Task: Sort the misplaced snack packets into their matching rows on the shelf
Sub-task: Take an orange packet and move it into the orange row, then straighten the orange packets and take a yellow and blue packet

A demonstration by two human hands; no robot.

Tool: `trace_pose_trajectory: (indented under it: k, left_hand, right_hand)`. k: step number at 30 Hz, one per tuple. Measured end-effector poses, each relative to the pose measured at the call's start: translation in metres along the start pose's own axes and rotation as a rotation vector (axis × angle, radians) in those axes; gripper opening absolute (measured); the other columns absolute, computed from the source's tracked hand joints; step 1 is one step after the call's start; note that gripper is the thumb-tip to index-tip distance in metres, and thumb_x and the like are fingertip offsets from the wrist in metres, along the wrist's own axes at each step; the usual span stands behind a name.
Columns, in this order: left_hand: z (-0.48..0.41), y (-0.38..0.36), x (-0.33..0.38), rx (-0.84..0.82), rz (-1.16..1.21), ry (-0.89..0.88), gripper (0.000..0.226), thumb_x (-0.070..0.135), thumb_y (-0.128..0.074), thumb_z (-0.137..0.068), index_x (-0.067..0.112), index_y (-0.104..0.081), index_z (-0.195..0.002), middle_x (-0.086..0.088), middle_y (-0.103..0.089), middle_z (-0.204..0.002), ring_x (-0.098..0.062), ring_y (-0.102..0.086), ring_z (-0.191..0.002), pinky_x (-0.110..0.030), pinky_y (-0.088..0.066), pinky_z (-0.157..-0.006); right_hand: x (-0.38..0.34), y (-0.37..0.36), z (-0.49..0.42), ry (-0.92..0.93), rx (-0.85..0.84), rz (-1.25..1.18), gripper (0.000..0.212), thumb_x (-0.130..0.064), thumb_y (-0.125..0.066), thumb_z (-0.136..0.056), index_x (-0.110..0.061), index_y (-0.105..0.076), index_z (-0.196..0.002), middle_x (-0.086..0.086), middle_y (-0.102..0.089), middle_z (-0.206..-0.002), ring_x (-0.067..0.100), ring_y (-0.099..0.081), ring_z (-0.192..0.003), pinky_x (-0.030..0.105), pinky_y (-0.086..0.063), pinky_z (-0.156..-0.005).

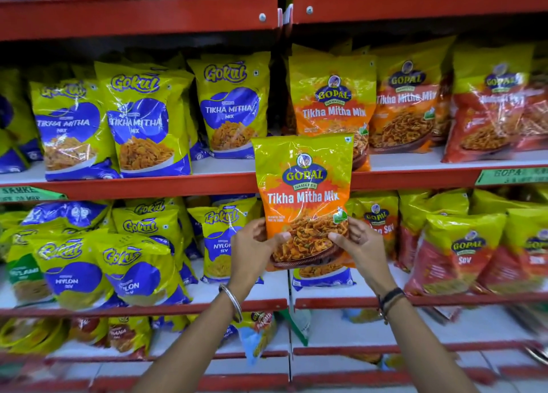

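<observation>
I hold a yellow and orange Gopal Tikha Mitha Mix packet (304, 191) upright in front of the shelf, at the seam between the two bays. My left hand (253, 245) grips its lower left edge and my right hand (357, 241) grips its lower right edge. Directly behind and above it, a row of matching Gopal Tikha Mitha Mix packets (332, 96) stands on the upper right shelf. To the left on that level stand blue and yellow Gokul Tikha Mitha packets (142, 119).
The lower level holds Gokul Nylon Sev packets (71, 274) on the left and red Gopal Sev packets (459, 253) on the right. A blue-edged packet (323, 277) stands behind the held one. Red shelf lips (148, 188) edge each level. Mixed packets (258, 336) lie on the bottom shelf.
</observation>
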State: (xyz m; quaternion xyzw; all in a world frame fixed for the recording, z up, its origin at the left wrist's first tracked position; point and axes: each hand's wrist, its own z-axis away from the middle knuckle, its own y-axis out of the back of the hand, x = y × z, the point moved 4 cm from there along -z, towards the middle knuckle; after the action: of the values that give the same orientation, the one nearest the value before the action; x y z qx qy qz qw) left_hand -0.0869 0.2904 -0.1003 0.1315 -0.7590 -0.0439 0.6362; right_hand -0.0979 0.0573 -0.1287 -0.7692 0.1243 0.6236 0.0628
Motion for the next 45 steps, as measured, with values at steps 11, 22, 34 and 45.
trace_pose_trajectory:
  k: [11, 22, 34, 45]
  left_hand:
    - [-0.014, -0.066, 0.068, -0.015, 0.098, -0.101, 0.047, 0.022, -0.085, -0.062, 0.013, -0.066, -0.104, -0.007, -0.074, -0.101, -0.015, -0.07, -0.09, -0.031, -0.057, -0.082]
    - [-0.07, -0.194, 0.165, -0.032, 0.186, -0.355, 0.053, 0.014, -0.082, -0.066, 0.009, -0.06, -0.115, -0.002, -0.07, -0.106, -0.009, -0.067, -0.097, -0.019, -0.052, -0.084]
    - [-0.112, -0.27, 0.14, -0.025, 0.14, -0.301, 0.052, 0.017, -0.075, -0.077, 0.01, -0.052, -0.124, 0.005, -0.062, -0.109, -0.011, -0.063, -0.101, -0.01, -0.048, -0.081]
    - [-0.081, -0.248, 0.13, -0.002, 0.066, -0.495, 0.045, 0.009, -0.053, -0.091, 0.019, -0.043, -0.134, 0.008, -0.051, -0.134, 0.01, -0.048, -0.117, -0.009, -0.04, -0.099]
  right_hand:
    - [-0.034, 0.076, -0.039, 0.097, 0.066, -0.123, 0.044, -0.015, -0.079, -0.065, -0.025, -0.062, -0.104, -0.007, -0.073, -0.099, 0.003, -0.069, -0.092, 0.017, -0.055, -0.081]
    - [-0.09, 0.191, -0.127, 0.323, 0.176, -0.107, 0.047, -0.01, -0.072, -0.079, -0.039, -0.052, -0.11, -0.015, -0.058, -0.116, -0.014, -0.058, -0.104, 0.009, -0.048, -0.084]
    - [-0.048, 0.22, -0.195, 0.279, 0.123, 0.05, 0.052, -0.01, -0.066, -0.085, -0.007, -0.044, -0.132, -0.002, -0.055, -0.123, 0.01, -0.053, -0.115, 0.004, -0.043, -0.086]
    - [-0.053, 0.204, -0.153, 0.469, 0.442, 0.16, 0.04, -0.024, -0.069, -0.084, -0.025, -0.05, -0.12, -0.002, -0.052, -0.119, 0.008, -0.05, -0.111, 0.016, -0.037, -0.098]
